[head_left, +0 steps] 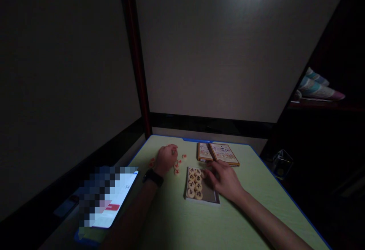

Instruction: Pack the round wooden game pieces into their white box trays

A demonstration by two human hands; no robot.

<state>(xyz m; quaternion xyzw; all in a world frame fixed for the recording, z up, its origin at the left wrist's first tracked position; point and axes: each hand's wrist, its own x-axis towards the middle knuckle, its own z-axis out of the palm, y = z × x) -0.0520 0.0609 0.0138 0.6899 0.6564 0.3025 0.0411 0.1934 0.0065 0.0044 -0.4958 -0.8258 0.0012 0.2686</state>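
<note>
A shallow rectangular tray (pixel 209 195) lies on the table, its left side filled by two columns of round xiangqi pieces (pixel 198 186) with dark characters. My right hand (pixel 226 179) reaches over the tray's right edge, thumb and forefinger closed at a pale xiangqi piece (pixel 203 173) at the top of a third column. Left of the tray, my left hand (pixel 166 159), with a dark watch (pixel 153 177) on its wrist, is curled above the table; what its fingers hold, if anything, is hidden. Loose red-marked xiangqi pieces (pixel 176 171) lie around it.
A printed xiangqi box (pixel 225 154) lies behind the tray, with a dark strip across it. A lit tablet (pixel 114 204) stands at the table's left edge. Walls rise behind and to the left of the green table (pixel 182 223).
</note>
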